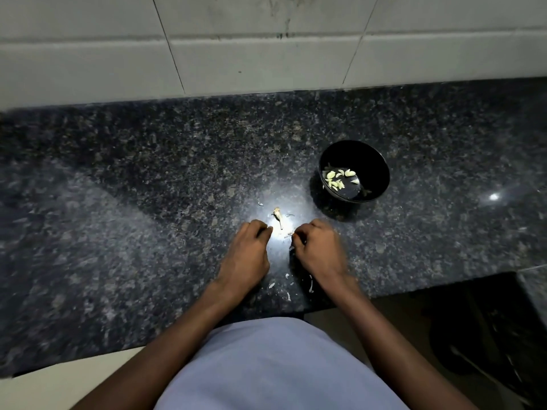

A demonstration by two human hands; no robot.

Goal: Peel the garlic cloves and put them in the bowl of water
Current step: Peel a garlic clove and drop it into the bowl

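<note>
On dark speckled granite countertop [148, 179], near front edge: both hands positioned knuckles up, close together, separated by a narrow gap. Left hand [247, 253]: fingers curled under palm; content of grasp cannot be told from this angle. Right hand [318, 251]: fingers curled likewise, with a small pale fragment visible at fingertips; firm identification as clove or skin not possible.

Just beyond the hands, under a bright reflected light spot: garlic stem remnant [278, 217], pale, lying flat on stone, apart from both hands. Around and between the wrists: scattered peel scraps [310, 287], thin and whitish, lying toward counter edge.

Farther right and to the rear of right hand: black bowl [353, 171], upright, well apart from both hands. Inside bowl: peeled garlic cloves [337, 177], pale yellow-green, clustered toward left side, lying in shallow water with visible sheen.

Behind countertop: pale tiled wall [266, 54] with dark grout lines and some staining. At bottom centre: light-coloured garment [278, 368], with both forearms extended from either side. At lower right, below counter level: dark recess, contents indistinct.
</note>
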